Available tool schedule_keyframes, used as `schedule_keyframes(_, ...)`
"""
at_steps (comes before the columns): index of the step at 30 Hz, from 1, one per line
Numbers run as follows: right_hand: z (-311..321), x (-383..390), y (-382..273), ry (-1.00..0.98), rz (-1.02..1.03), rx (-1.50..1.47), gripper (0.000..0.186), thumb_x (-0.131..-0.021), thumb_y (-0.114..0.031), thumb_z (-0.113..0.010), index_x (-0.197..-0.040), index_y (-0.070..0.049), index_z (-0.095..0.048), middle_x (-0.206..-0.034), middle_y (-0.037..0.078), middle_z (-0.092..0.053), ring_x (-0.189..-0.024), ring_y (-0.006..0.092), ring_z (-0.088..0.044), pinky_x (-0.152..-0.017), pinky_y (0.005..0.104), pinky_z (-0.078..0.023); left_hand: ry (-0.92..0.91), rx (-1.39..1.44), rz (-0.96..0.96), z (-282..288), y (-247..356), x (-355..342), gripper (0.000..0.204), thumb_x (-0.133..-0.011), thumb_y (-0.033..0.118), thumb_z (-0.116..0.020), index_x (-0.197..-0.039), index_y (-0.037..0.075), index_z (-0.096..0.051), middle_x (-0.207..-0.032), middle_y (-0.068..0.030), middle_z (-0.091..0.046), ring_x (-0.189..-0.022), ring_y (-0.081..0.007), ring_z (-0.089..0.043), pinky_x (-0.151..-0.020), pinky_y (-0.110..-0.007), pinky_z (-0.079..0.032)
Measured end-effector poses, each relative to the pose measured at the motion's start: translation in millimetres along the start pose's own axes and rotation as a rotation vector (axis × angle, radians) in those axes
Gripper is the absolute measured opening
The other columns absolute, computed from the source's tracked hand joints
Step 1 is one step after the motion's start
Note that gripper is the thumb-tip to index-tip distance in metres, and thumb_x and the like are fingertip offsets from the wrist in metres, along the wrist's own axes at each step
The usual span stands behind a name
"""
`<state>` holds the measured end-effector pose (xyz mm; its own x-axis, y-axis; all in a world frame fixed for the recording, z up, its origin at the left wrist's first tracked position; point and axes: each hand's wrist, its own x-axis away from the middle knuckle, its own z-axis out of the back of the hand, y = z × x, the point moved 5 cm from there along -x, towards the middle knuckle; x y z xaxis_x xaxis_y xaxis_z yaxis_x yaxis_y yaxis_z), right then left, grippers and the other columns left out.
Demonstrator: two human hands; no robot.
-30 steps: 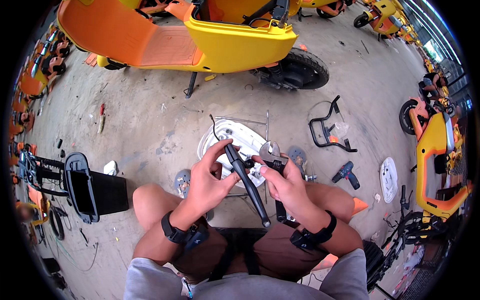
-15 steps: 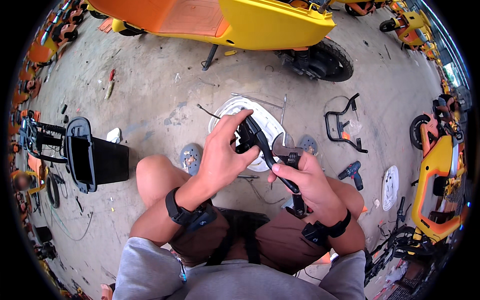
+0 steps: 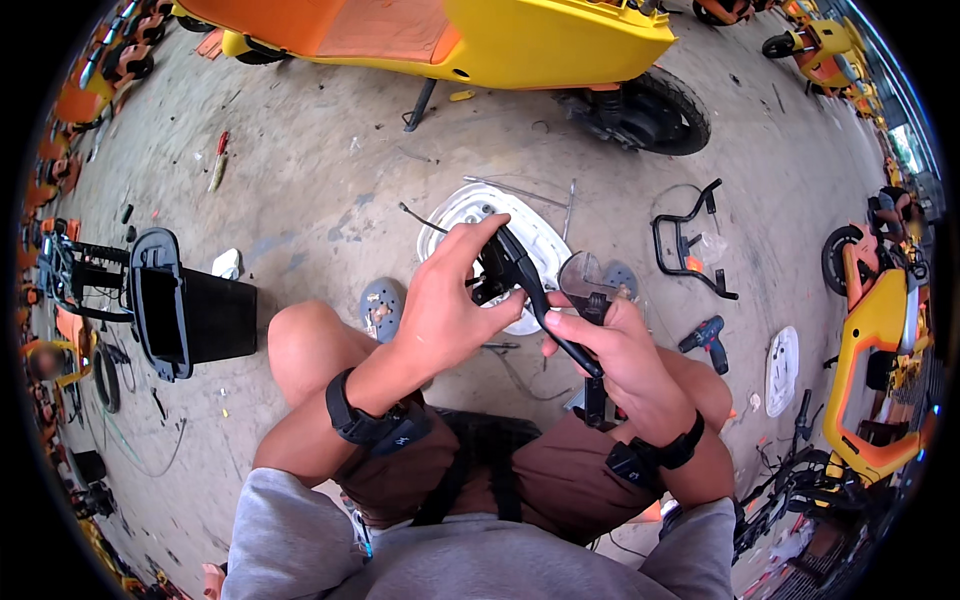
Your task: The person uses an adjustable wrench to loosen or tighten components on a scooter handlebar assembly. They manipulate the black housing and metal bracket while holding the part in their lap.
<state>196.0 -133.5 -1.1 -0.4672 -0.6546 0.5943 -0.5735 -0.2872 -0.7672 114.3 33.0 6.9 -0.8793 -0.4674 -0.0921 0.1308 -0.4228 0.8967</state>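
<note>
My left hand (image 3: 445, 300) grips the clamp end of a black brake lever (image 3: 530, 282), thumb and fingers curled round it. A short dark cable end sticks out beyond my knuckles. The lever slants down toward my right hand (image 3: 628, 355), whose thumb presses on its lower end. Tucked in that same hand is a dark adjustable wrench (image 3: 594, 306), its head upward and its handle showing below the fingers. Beneath both hands, a white plastic panel (image 3: 455, 215) lies on the floor between my feet.
Ahead stands a yellow and orange scooter (image 3: 560, 45). To the left is a black bin-like box (image 3: 220, 322). On the right lie a cordless drill (image 3: 708, 343), a black tubular frame (image 3: 662, 240) and a white panel (image 3: 783, 370). A red-handled tool (image 3: 219, 160) lies farther left.
The wrench head has turned and now shows more fully above my right hand. Both hands keep their hold on the lever, almost in place. The view has shifted slightly.
</note>
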Motion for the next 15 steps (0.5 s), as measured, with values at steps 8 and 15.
schedule_keyframes(8, 1, 1, 0, -0.082, 0.131, -0.060, 0.031, -0.087, -0.006, -0.073, -0.113, 0.007, -0.063, -0.097, 0.009, -0.068, -0.074, 0.0159, -0.068, -0.067, 0.0264, -0.052, -0.115, 0.343, 0.118, 17, -10, -5, 0.050, -0.078, 0.010, -0.084, -0.125, 0.006, -0.066, -0.092, 0.0042, -0.055, -0.058, -0.0008, -0.031, -0.050, -0.020, -0.028)
schedule_keyframes(15, 1, -1, 3, -0.055, 0.213, -0.015, 0.028, -0.086, -0.004, -0.073, -0.110, 0.006, -0.063, -0.099, 0.009, -0.067, -0.074, 0.0157, -0.069, -0.068, 0.0270, -0.054, -0.061, 0.129, 0.023, 19, -15, -5, 0.061, -0.071, 0.012, -0.088, -0.128, 0.004, -0.065, -0.084, 0.0041, -0.061, -0.054, -0.0005, -0.029, -0.047, -0.022, -0.025)
